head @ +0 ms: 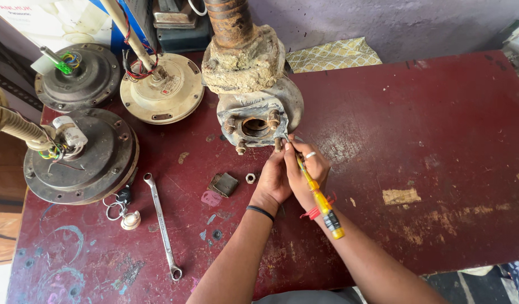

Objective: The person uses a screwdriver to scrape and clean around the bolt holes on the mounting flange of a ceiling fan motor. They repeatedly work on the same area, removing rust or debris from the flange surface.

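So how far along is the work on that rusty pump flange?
One nut already lies loose on the red table, beside a small dark block. In hand: the right hand works a yellow-handled screwdriver at the flange's lower right bolt, with the left hand steadying alongside. Left: other rusty studs still stand in the flange, and the spanner lies untouched.

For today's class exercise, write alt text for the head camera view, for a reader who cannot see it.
Two hands, left and right, press a yellow screwdriver against the flange of a rusty pump on a worn red table. A loose nut, a wrench and three fan motors lie to the left.
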